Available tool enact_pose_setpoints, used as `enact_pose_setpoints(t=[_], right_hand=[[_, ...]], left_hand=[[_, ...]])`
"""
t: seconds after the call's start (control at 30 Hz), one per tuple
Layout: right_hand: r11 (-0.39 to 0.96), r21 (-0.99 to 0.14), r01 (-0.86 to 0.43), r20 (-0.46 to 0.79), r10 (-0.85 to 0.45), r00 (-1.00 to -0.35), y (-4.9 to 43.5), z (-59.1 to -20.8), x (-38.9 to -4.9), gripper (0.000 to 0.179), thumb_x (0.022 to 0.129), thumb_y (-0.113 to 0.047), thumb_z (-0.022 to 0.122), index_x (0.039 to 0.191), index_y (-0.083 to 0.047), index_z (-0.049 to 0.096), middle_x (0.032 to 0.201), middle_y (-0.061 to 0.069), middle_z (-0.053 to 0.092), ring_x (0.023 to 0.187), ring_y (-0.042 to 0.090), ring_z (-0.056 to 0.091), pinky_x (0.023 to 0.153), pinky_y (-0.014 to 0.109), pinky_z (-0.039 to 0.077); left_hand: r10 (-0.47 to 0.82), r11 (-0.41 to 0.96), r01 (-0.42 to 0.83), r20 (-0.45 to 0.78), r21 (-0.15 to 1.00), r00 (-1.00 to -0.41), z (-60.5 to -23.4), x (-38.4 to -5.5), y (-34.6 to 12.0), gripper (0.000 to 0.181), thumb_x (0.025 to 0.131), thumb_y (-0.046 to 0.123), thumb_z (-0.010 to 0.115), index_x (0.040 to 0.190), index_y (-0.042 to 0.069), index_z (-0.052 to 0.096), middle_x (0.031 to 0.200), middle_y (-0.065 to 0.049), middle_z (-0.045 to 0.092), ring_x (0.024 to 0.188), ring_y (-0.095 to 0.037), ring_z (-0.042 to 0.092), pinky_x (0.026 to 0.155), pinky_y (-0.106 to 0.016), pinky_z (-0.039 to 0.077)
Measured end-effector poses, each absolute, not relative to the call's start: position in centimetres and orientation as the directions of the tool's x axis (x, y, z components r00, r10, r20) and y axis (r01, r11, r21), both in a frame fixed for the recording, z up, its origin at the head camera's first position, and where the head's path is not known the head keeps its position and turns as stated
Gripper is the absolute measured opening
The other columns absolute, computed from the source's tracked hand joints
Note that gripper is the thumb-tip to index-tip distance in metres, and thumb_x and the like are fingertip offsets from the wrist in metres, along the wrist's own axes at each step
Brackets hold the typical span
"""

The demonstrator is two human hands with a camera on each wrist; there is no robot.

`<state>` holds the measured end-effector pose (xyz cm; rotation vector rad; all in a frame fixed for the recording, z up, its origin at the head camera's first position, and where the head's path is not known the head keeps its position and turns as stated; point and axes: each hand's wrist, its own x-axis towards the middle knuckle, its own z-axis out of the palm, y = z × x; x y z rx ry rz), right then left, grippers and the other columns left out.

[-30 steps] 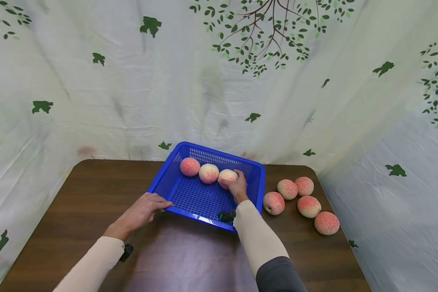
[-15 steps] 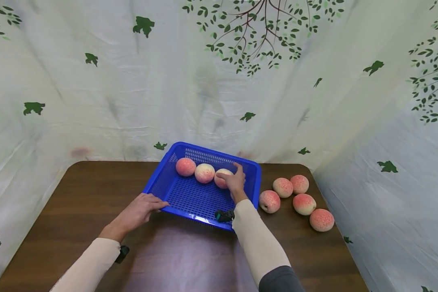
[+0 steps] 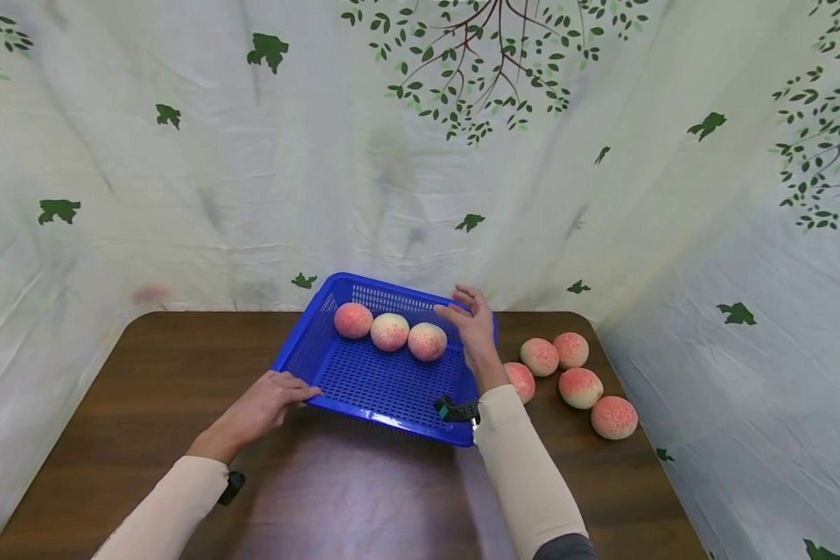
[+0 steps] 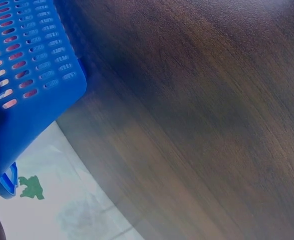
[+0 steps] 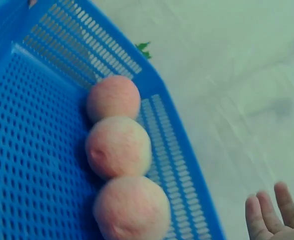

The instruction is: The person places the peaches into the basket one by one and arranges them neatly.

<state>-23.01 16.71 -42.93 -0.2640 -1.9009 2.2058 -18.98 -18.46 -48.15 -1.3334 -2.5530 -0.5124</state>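
Observation:
A blue perforated plastic basket (image 3: 378, 393) sits at an angle near the table's back edge. Along its back wall lie three peaches in a row: a left one (image 3: 353, 320), a middle one (image 3: 390, 333) and a right one (image 3: 427, 342). My left hand (image 3: 262, 408) grips the rim at the front-left corner; most of its fingers are hidden in the left wrist view, where the basket's outer wall (image 4: 31, 85) shows. Above the basket's right side hovers my right hand (image 3: 477, 334), fingers spread and holding nothing. Its fingers (image 5: 268, 215) also show apart from the peaches in the right wrist view.
Several more peaches lie on the table right of the basket, among them one (image 3: 580, 388) and another near the right edge (image 3: 614, 418). The nearest one (image 3: 521, 381) is partly behind my right forearm. A white leaf-printed cloth (image 3: 364, 179) hangs behind the brown table (image 3: 133, 412).
My right hand has let go of the rightmost peach in the basket and risen up and to the right. The left hand stays on the rim. The head view has shifted slightly.

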Motion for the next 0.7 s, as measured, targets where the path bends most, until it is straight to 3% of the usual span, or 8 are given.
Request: enact_pose_setpoints(t=[0.13,0.27,0.5,0.7], right_hand=[[-0.188,-0.978,-0.094,0.047,0.24,-0.97,18.6,-42.6,-21.9,0.048,0.085,0.002,0.069,0.129,-0.003,0.05,0.126,0.015,0.054,0.121,0.036,0.05,0.1,0.037,0.041],[-0.148,-0.983,-0.108,0.066,0.262,-0.963,20.9,-42.7,-20.8,0.048,0.085,0.0,0.07,0.129,-0.003,0.051,0.119,0.006,0.057,0.12,0.034,0.051,0.096,0.031,0.044],[-0.033,-0.996,-0.087,0.073,0.309,-0.948,24.9,-44.0,-18.6,0.041,0.085,-0.003,0.072,0.123,-0.003,0.054,0.113,0.007,0.059,0.094,0.015,0.059,0.086,0.025,0.047],[0.074,-0.996,-0.056,0.078,0.341,-0.937,27.1,-45.0,-16.9,0.04,0.085,-0.008,0.074,0.12,-0.005,0.056,0.111,0.004,0.058,0.101,0.022,0.056,0.078,0.023,0.049]], left_hand=[[0.75,0.521,0.83,0.359,0.199,-0.556,-48.3,-19.0,-18.6,0.032,0.077,-0.006,0.072,0.106,0.006,0.074,0.096,-0.002,0.072,0.087,-0.019,0.063,0.076,-0.038,0.048],[0.75,0.518,0.831,0.36,0.204,-0.555,-48.3,-19.0,-18.5,0.032,0.076,-0.007,0.072,0.106,0.006,0.074,0.096,-0.002,0.072,0.086,-0.019,0.062,0.076,-0.039,0.048],[0.757,0.499,0.846,0.379,0.19,-0.532,-48.0,-19.1,-18.2,0.033,0.073,-0.008,0.074,0.103,0.006,0.074,0.094,-0.003,0.073,0.085,-0.02,0.063,0.075,-0.04,0.047],[0.757,0.522,0.826,0.33,0.212,-0.563,-47.8,-19.1,-18.4,0.031,0.077,-0.005,0.072,0.106,0.006,0.074,0.097,-0.004,0.073,0.088,-0.022,0.064,0.077,-0.041,0.048]])
